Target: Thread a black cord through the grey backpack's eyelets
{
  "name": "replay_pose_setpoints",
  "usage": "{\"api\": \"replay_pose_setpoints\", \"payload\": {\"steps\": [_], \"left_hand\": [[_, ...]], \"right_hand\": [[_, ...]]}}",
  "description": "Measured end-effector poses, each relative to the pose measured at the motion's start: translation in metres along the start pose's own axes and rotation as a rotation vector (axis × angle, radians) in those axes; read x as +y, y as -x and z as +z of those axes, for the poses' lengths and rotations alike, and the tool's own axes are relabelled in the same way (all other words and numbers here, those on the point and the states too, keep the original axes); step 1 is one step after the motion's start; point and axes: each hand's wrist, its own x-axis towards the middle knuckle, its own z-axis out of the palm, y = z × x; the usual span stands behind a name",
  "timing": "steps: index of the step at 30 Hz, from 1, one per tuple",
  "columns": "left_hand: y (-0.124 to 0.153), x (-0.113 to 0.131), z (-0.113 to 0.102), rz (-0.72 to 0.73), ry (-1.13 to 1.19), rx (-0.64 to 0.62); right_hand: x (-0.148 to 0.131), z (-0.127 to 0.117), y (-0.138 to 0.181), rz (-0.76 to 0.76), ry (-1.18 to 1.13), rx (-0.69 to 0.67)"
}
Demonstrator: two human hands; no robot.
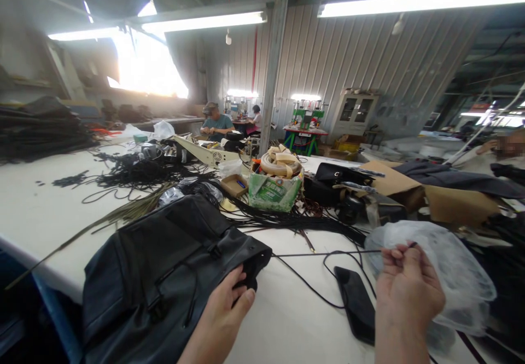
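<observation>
A black bag (pixel 135 276) with straps and buckles lies on the white table at the left, its open end toward the middle. My left hand (pixel 229 304) grips the edge of that opening, fingers curled at the rim and partly hidden. From near the bag's corner, a thin black cord (pixel 328 253) stretches nearly straight to the right. My right hand (pixel 408 276) pinches this cord between thumb and fingers, in front of a clear plastic bag (pixel 459 276). More slack cord loops over the table between my hands, beside a dark phone (pixel 356 304).
Bundles of black cords (pixel 287 220) cross the table behind the bag. Beyond them stand a green printed container (pixel 273 191) with tan strap rolls and a small cardboard tray (pixel 234 185). Open cardboard (pixel 459 202) and dark cloth lie at right. Other people sit farther back.
</observation>
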Motion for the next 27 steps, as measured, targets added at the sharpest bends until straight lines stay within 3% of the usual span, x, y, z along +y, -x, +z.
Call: {"api": "replay_pose_setpoints", "payload": {"steps": [4,6,10,14,16,19,27], "left_hand": [[0.009,0.000,0.001,0.026,-0.249,0.008],[0.010,-0.006,0.008,0.049,-0.234,0.022],[-0.004,-0.029,0.038,0.010,0.230,-0.038],[-0.025,-0.040,0.067,0.044,0.641,0.031],[-0.030,-0.040,0.071,0.033,0.736,0.064],[-0.030,-0.040,0.066,-0.004,0.824,0.069],[-0.027,-0.033,0.057,-0.048,0.885,0.038]], "right_hand": [[-0.008,0.014,0.008,-0.050,0.072,-0.027],[-0.011,0.027,0.019,-0.074,0.250,-0.160],[-0.009,0.065,0.054,-0.098,0.727,-0.748],[0.010,0.096,0.091,-0.213,0.729,-1.404],[0.022,0.102,0.106,-0.276,0.744,-1.609],[0.038,0.102,0.120,-0.294,0.797,-1.707],[0.060,0.088,0.130,-0.289,0.882,-1.713]]}}
